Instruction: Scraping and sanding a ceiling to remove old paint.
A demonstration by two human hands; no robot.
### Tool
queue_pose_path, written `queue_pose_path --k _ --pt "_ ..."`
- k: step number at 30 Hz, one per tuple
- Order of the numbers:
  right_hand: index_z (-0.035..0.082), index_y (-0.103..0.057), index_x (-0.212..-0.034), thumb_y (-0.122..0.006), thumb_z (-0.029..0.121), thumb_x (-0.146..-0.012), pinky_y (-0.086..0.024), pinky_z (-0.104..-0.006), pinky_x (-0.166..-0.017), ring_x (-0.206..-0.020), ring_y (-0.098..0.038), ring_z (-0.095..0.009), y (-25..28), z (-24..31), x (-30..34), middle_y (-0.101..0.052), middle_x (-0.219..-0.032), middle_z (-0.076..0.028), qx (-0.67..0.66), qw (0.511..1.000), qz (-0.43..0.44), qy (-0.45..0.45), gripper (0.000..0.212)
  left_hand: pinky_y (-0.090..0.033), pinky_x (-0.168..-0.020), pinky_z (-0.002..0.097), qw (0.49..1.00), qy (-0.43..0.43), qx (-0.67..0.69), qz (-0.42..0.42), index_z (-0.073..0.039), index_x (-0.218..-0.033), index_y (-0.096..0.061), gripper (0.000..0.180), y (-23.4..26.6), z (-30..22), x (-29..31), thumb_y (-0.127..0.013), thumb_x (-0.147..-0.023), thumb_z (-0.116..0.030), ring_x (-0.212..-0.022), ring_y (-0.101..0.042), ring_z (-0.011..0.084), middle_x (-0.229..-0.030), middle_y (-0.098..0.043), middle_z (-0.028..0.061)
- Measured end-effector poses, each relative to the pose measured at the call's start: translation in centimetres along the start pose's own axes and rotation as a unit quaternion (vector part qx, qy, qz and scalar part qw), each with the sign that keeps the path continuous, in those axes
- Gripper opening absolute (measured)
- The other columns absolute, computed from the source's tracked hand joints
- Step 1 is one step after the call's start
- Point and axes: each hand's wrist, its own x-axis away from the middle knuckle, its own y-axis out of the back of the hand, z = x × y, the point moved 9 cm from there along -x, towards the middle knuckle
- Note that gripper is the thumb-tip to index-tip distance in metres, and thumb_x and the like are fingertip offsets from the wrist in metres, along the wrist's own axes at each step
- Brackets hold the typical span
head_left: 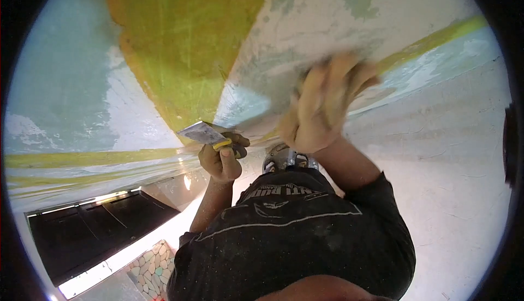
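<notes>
My left hand is closed round the yellow and black handle of a putty knife. Its flat metal blade points up and to the left, close to the painted wall. Higher and to the right, my right hand is raised at a whitish, patched part of the wall. Motion smears its fingers, so whether anything is under or between them is not clear. Around both hands the surface carries yellow-green, pale blue and white areas, with scraped patches showing.
A plain whitish wall with fine cracks rises on the right. On the lower left are a dark panelled door or shutter with bright light along its edges and a patch of mosaic stone. My shoes show below my hands.
</notes>
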Motion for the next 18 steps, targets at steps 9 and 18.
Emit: queue_pose_path --k 9,18 --pt "-0.005 -0.056 -0.110 -0.044 0.007 -0.086 0.007 -0.0736 -0.106 -0.140 -0.012 -0.058 -2.0 0.6 9.9 -0.045 -0.133 -0.030 -0.005 1.000 0.020 0.024 0.030 -0.049 -0.048 0.0293 1.000 -0.016 0.001 -0.009 0.005 -0.094 -0.053 0.050 -0.2 -0.6 -0.1 -0.044 -0.100 -0.043 -0.048 -0.059 0.0189 -0.068 -0.065 0.0186" --pt "-0.003 -0.056 -0.121 -0.047 0.005 -0.083 0.014 -0.0696 -0.106 -0.141 -0.011 -0.057 1.5 0.9 -4.1 -0.046 -0.140 -0.029 -0.045 0.995 -0.076 0.054 0.041 -0.045 -0.045 0.0261 0.995 -0.067 -0.049 -0.050 0.003 -0.085 -0.056 0.047 0.5 -1.2 0.0 -0.044 -0.100 -0.039 -0.045 -0.057 0.0130 -0.061 -0.065 0.0130"
